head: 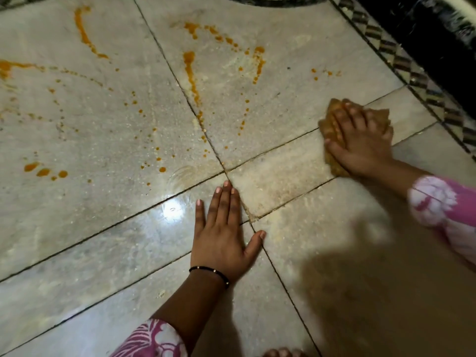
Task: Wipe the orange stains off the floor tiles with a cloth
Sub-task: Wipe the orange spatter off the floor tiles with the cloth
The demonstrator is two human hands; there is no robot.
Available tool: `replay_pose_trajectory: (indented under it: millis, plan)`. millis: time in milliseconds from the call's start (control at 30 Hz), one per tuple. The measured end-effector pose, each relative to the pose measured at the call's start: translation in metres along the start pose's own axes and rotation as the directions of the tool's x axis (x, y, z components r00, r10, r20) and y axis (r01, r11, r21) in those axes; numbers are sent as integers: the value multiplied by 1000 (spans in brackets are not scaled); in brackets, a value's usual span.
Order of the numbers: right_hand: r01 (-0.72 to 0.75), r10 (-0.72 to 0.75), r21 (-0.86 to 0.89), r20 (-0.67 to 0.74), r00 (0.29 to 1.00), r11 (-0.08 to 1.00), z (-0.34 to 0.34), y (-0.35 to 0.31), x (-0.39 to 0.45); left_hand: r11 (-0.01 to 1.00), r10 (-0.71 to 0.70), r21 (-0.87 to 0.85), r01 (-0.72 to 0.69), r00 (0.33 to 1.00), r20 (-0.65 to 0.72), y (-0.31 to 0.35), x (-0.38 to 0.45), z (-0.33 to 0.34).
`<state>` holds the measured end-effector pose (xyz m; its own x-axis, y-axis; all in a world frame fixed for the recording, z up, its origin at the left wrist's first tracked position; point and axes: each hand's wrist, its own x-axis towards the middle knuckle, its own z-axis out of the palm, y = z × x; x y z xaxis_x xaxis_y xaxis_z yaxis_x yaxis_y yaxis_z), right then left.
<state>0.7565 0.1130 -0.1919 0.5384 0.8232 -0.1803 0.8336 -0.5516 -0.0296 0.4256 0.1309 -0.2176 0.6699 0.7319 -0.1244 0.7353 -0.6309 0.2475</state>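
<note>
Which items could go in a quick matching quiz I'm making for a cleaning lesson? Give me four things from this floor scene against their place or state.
Things:
1. left hand
2. right hand
3. cloth
4. orange stains

States:
A. splattered over the far tiles
B. pressed under a palm
C. flat on bare tile, fingers spread
D. on top of the cloth

Pairs: 1-C, 2-D, 3-B, 4-A

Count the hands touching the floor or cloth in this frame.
2. The left hand lies flat on the bare tiles at lower centre; the right hand presses the orange-stained cloth at the right. None seems hidden.
</note>
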Motion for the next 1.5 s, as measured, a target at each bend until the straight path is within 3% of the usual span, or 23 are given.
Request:
replay_pose_trajectory:
  millis: [100,200,267,367,500,600,667,733,800,900,967,1033,1133,1233,1300,1367,1500]
  plan:
    - [50,-50,-3,66,997,999,-1,-59,10,1000,9,4,-9,1000,-2,0,1,0]
    - [324,-320,-88,56,946,942,11,-87,-30,1000,7,-2,-7,1000,-11,-1,0,1]
    - [451,-453,-132,16,891,882,21,-73,-67,1000,10,-14,-10,1000,-16,-1,0,1]
    - [495,-498,-144,16,867,857,26,-28,-94,1000,3,-14,-4,1000,-28,-2,1,2]
    - [261,-261,-26,9,965,965,16,-4,-62,1000,3,-19,-3,1000,-12,-2,1,2]
    - [10,-9,22,-52,999,1000,10,-39,-19,1000,2,-17,-2,1000,-11,-1,1,0]
    - [-49,50,39,-15,999,998,6,-72,-7,1000,4,-16,-5,1000,-11,-1,1,1]
    - [72,-71,-17,15,997,997,9,-100,-17,1000,3,-14,-3,1000,-11,-1,0,1]
    - [283,-284,-85,1,959,955,15,-114,-45,1000,0,-5,0,1000,-18,-1,1,1]
    - [598,-602,-130,5,798,791,24,-86,-87,1000,7,-4,-7,1000,-26,-1,2,1]
    - [677,-679,-87,14,734,731,23,-41,-101,1000,15,-19,-16,1000,-23,-1,1,2]
    - [628,-628,-41,-11,778,777,17,3,-98,1000,10,-25,-10,1000,-23,-2,1,2]
    - [407,-407,-18,-88,909,913,13,24,-67,1000,10,-21,-10,1000,-16,-2,1,1]
    - [74,-66,42,-155,986,996,9,-18,-28,1000,13,-13,-13,1000,-4,-2,1,0]
    - [12,-9,28,-129,992,1000,7,-59,-22,1000,8,-8,-8,1000,-5,-1,1,0]
    - [191,-193,-26,-98,976,981,13,-88,-41,1000,6,-5,-6,1000,-5,-1,1,1]
    - [546,-555,-130,-44,831,828,25,-56,-113,1000,18,-17,-19,999,-26,-3,1,2]
